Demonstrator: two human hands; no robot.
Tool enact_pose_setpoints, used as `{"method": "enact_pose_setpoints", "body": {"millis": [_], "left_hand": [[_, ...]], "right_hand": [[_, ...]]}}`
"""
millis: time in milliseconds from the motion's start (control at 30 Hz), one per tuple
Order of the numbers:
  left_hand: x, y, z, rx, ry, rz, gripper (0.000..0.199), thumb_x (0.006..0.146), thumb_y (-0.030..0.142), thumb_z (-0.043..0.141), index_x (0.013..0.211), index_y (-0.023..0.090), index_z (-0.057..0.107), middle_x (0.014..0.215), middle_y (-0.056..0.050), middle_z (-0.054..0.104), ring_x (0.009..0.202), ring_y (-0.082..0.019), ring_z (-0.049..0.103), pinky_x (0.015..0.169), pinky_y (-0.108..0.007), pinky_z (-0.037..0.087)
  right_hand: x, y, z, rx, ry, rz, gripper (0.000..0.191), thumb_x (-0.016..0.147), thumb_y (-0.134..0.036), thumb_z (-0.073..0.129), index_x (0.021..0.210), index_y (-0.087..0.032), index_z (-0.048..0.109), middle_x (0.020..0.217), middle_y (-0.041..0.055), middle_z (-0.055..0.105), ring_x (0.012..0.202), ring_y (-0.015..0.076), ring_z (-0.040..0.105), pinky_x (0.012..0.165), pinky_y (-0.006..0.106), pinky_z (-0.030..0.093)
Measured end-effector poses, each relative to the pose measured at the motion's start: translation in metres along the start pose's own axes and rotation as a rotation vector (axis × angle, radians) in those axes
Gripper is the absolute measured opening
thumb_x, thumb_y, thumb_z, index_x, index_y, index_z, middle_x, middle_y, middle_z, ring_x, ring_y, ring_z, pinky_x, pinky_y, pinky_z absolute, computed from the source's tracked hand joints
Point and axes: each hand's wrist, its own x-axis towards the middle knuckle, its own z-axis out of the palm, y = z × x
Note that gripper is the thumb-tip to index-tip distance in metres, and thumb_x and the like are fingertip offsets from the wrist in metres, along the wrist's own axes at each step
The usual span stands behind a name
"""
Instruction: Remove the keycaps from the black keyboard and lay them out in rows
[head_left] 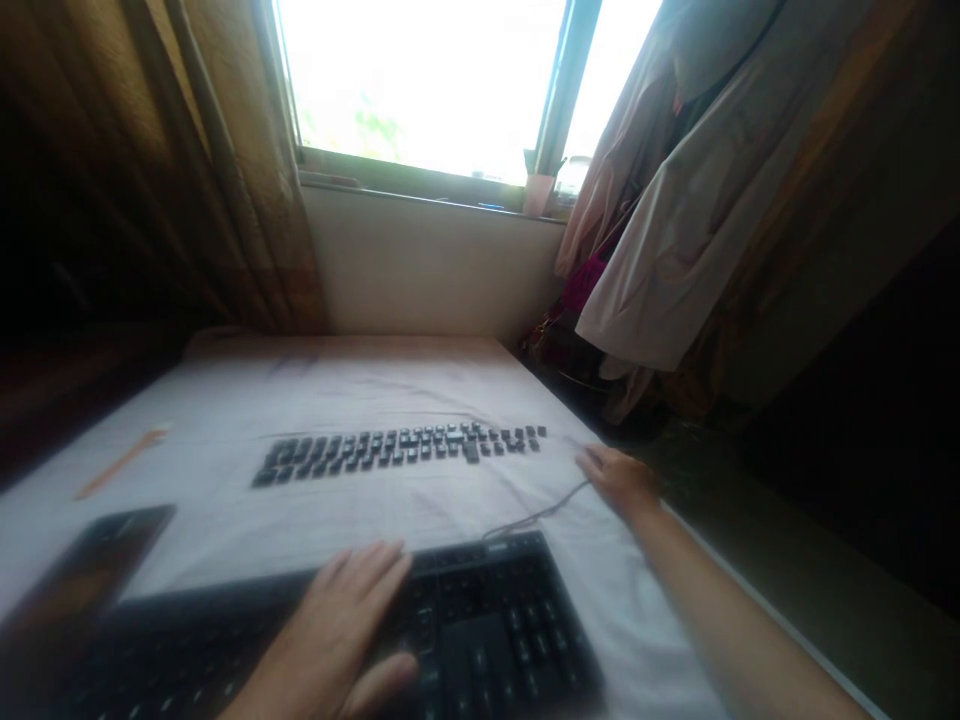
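Note:
A black keyboard (480, 650) lies at the front of the bed-like surface, partly under my left hand (337, 620). That hand rests flat on its keys, fingers stretched out. A thin dark cable (536, 517) runs from the keyboard's back edge to my right hand (619, 478). The right hand's fingers are curled at the cable's visible end, near the right edge of the surface. Beyond the keyboard, many loose black keycaps (397, 447) lie in rows on the pale sheet (435, 505). The picture is blurred, so small details are unclear.
A dark phone (94, 555) lies at the left, with a slim orange tool (120, 465) with a pale tip behind it. Curtains (232, 170) hang at the left and clothes (667, 260) at the right. A pink cup (538, 193) stands on the window sill.

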Motion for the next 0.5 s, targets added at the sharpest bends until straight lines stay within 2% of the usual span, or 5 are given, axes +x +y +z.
{"method": "enact_pose_setpoints", "body": {"millis": [167, 333, 500], "left_hand": [[-0.001, -0.001, 0.002, -0.009, 0.027, -0.013, 0.077, 0.09, 0.059, 0.053, 0.155, 0.031, 0.023, 0.149, -0.005, 0.049, 0.126, -0.03, 0.058, 0.102, -0.045, 0.051], [0.004, -0.001, -0.009, 0.0, 0.039, 0.019, 0.085, 0.089, 0.059, 0.057, 0.157, 0.033, 0.013, 0.145, -0.004, 0.053, 0.12, -0.029, 0.063, 0.095, -0.039, 0.056], [0.008, -0.001, -0.007, 0.026, 0.081, 0.062, 0.089, 0.088, 0.061, 0.056, 0.157, 0.028, 0.01, 0.142, -0.005, 0.056, 0.117, -0.029, 0.065, 0.091, -0.039, 0.058]], "right_hand": [[0.01, -0.004, -0.006, -0.015, -0.085, 0.058, 0.03, 0.097, -0.04, 0.051, 0.111, -0.021, 0.071, 0.106, 0.0105, 0.073, 0.094, 0.0238, 0.069, 0.078, 0.034, 0.053], [0.021, -0.007, -0.007, -0.057, -0.152, 0.093, 0.028, 0.097, -0.034, 0.058, 0.119, -0.018, 0.061, 0.121, 0.0084, 0.063, 0.1, 0.0205, 0.064, 0.086, 0.041, 0.055], [0.023, -0.01, -0.004, -0.078, -0.174, 0.101, 0.03, 0.096, -0.033, 0.059, 0.122, -0.018, 0.059, 0.124, 0.009, 0.061, 0.103, 0.022, 0.064, 0.087, 0.042, 0.055]]}}
